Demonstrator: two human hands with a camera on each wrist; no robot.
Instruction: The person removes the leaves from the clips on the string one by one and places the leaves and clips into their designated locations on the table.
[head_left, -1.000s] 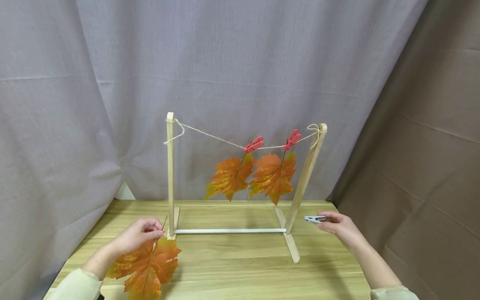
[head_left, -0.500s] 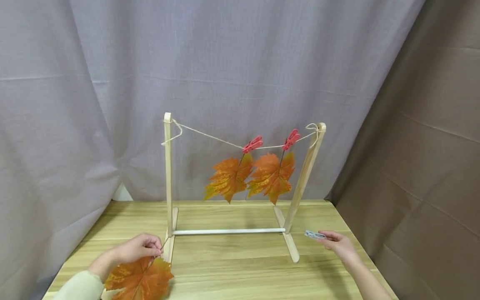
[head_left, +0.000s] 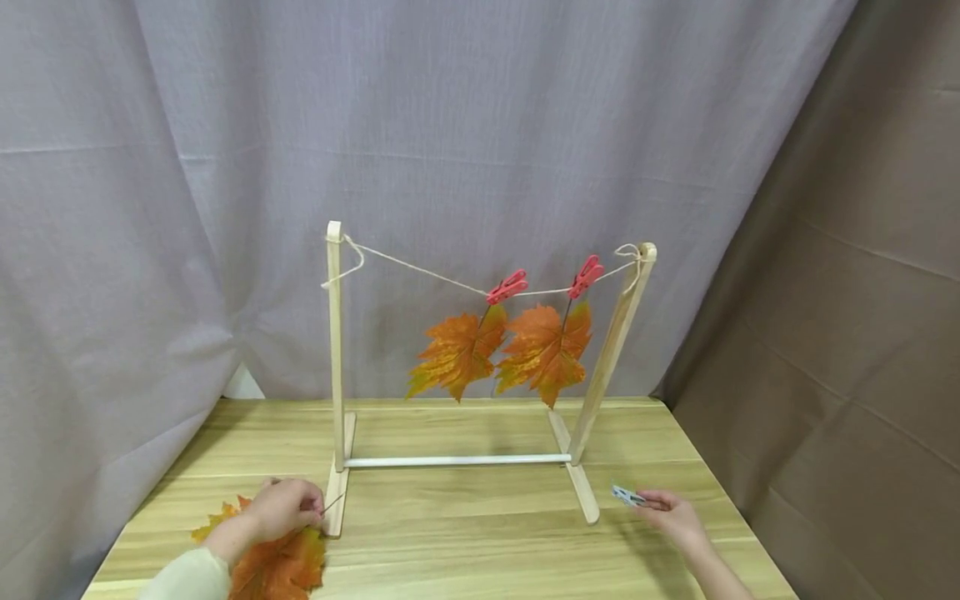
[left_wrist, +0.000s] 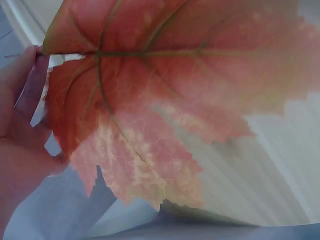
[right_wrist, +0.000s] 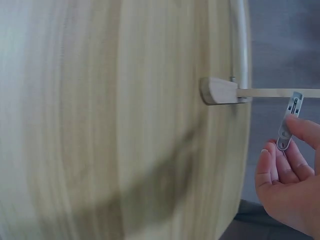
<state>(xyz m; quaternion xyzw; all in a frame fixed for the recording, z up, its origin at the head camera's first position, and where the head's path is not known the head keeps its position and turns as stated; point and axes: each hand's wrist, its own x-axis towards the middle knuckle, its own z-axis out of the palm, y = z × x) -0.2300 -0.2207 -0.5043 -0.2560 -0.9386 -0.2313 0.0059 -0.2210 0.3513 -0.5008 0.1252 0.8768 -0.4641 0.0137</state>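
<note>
My left hand (head_left: 283, 510) pinches the stem of an orange artificial leaf (head_left: 279, 568) low at the table's front left, beside the rack's left foot. In the left wrist view the veined leaf (left_wrist: 125, 90) spreads away from the fingertips. Right of the rack, my right hand (head_left: 675, 518) holds a grey-blue clothespin (head_left: 628, 497) by one end between thumb and fingers. The right wrist view shows this clothespin (right_wrist: 290, 121) upright in the grip. Two more orange leaves, one left (head_left: 459, 350) and one right (head_left: 549, 350), hang from the string under red clothespins (head_left: 507, 287).
A wooden rack has a left post (head_left: 336, 350), a right post (head_left: 613, 358) and a white crossbar (head_left: 457, 461) low between them. A sagging string (head_left: 420, 271) joins the post tops. Grey curtains (head_left: 480, 125) stand behind the wooden table (head_left: 450, 533).
Both hands have moved down toward the table's front, the left with its leaf and the right with its clothespin. The hanging leaves and rack stay in place.
</note>
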